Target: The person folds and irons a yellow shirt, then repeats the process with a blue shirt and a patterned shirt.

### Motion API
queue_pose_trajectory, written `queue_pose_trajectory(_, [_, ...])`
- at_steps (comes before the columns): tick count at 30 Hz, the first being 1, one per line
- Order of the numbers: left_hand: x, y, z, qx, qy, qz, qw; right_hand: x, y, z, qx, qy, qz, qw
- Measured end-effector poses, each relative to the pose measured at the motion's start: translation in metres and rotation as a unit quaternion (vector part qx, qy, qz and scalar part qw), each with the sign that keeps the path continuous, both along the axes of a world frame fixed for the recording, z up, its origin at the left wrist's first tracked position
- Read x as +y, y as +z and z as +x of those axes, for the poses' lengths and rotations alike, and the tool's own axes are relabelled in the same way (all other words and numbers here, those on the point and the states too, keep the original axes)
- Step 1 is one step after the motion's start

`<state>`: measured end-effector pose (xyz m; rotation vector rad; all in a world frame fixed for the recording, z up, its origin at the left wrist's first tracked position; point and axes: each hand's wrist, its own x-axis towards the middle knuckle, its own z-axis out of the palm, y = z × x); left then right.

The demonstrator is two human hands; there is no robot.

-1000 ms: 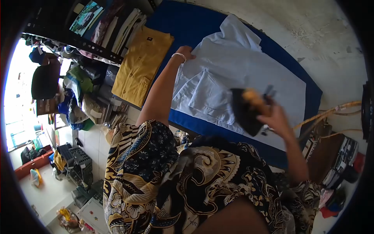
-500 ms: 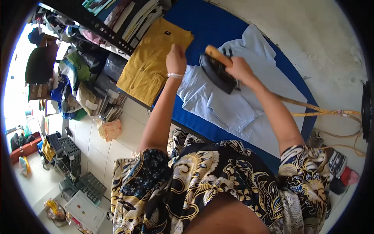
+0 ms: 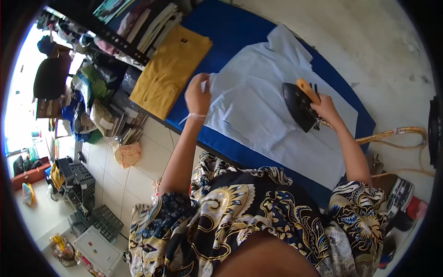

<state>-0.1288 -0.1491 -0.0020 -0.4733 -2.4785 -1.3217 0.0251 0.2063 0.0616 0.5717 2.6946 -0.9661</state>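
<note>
A light blue shirt (image 3: 258, 87) lies spread on the blue-covered ironing table (image 3: 226, 27), with a few creases in its lower left part. My right hand (image 3: 326, 111) is wrapped round the wooden handle of a dark iron (image 3: 296, 107), which sits over the right part of the shirt. At the shirt's left edge, my left hand (image 3: 198, 96) is closed, fingers curled on the fabric there; the fingertips are partly hidden. Left of that hand lies a folded mustard-yellow shirt (image 3: 168, 69) with its buttons facing up.
The iron's cord (image 3: 392, 135) runs right towards the wall. A metal rack (image 3: 108, 37) with stacked clothes stands at the upper left. Bags and piled garments (image 3: 94, 87) fill the left side, with plastic crates (image 3: 76, 177) on the tiled floor (image 3: 138, 184).
The iron has moved right and slightly towards me in my right hand. My left hand has shifted left and nearer to me, and the light blue shirt now lies flatter and reaches farther left.
</note>
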Motion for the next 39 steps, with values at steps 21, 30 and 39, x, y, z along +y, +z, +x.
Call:
queue_pose_trajectory(21, [0.166,-0.073,-0.137,-0.093,-0.059,-0.438,0.892,0.345,-0.05,0.245,-0.063,-0.417,-0.009,0.906])
queue_pose_trajectory(30, [0.165,0.028,-0.14,-0.408,-0.163,-0.283,0.853,0.254,-0.071,0.133,-0.007,0.02,0.197,0.98])
queue_pose_trajectory(39, [0.026,0.029,-0.051,-0.154,-0.292,-0.065,0.942,0.11,-0.001,0.304,0.01,0.01,0.24,0.971])
